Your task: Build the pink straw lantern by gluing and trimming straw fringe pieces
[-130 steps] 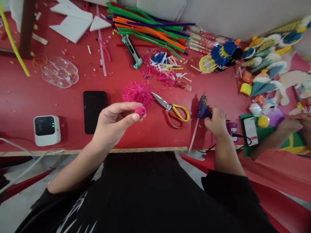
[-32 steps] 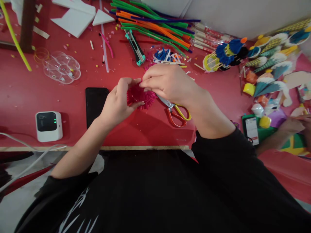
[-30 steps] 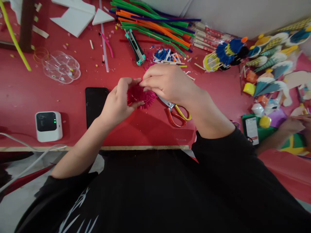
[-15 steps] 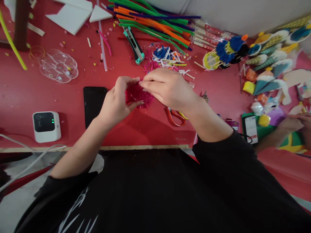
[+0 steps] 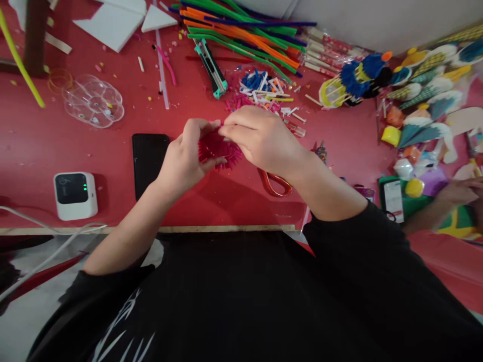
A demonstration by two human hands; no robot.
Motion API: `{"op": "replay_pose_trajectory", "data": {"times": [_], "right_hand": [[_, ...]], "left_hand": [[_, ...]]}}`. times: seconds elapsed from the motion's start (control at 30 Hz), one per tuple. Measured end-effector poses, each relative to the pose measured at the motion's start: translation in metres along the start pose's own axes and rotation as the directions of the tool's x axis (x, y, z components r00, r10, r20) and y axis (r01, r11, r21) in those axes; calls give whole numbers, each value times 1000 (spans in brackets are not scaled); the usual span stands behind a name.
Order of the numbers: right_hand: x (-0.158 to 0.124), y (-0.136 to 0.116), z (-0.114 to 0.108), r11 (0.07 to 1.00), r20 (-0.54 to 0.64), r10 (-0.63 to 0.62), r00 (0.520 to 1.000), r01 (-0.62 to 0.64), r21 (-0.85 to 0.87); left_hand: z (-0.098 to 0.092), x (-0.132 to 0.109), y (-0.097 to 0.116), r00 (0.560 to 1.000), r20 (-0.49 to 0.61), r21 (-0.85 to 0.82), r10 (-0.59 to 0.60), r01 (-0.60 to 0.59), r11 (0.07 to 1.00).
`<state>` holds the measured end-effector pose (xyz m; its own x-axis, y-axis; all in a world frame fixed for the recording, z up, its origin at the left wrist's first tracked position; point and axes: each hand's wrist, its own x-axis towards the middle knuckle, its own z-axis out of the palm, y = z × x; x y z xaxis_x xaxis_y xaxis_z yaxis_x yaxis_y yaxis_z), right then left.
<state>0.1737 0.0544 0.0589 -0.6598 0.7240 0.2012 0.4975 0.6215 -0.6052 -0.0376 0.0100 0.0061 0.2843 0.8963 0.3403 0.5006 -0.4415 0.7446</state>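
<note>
A magenta fringed ring (image 5: 217, 147) hangs between my two hands, just above the red table. My left hand (image 5: 188, 153) grips it from the left, thumb under its near edge and fingers at its far rim. At the upper right rim, my right hand (image 5: 260, 138) has thumb and fingers pinched together; part of the ring is hidden behind them. Orange-handled scissors (image 5: 277, 185) lie partly under my right wrist. Beyond my hands is a pile of cut magenta, blue and white pieces (image 5: 260, 85).
A phone (image 5: 150, 163), a white device with a screen (image 5: 75, 196) and a clear flower-shaped tray (image 5: 94, 103) lie left. A box cutter (image 5: 211, 68) and pipe cleaners (image 5: 245, 35) are at the back. At right, another person's hand (image 5: 458, 191) is near colourful craft pieces (image 5: 418, 146).
The whole view has shifted slightly, so everything appears a little further right. Both hands keep their hold on the magenta ring, with barely any change in finger position.
</note>
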Motion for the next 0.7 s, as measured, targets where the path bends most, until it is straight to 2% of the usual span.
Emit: {"op": "replay_pose_trajectory", "data": {"times": [0.23,0.33,0.47,0.57,0.7], "right_hand": [[1,4,-6,998,16,-41,999,40,57],[5,6,-13,995,90,-94,991,96,-17],[11,7,-18,983,148,-101,984,122,-140],[10,8,-9,965,108,-138,984,159,-209],[5,11,5,960,-1,-172,985,167,-227]], "left_hand": [[1,-1,1,999,-26,-15,28,-29,999],[0,0,1,1000,-12,-24,29,-29,999],[1,0,1,1000,6,28,-2,2,1000],[1,0,0,1000,2,38,1,-1,999],[0,-1,0,1000,9,39,20,-20,999]]}}
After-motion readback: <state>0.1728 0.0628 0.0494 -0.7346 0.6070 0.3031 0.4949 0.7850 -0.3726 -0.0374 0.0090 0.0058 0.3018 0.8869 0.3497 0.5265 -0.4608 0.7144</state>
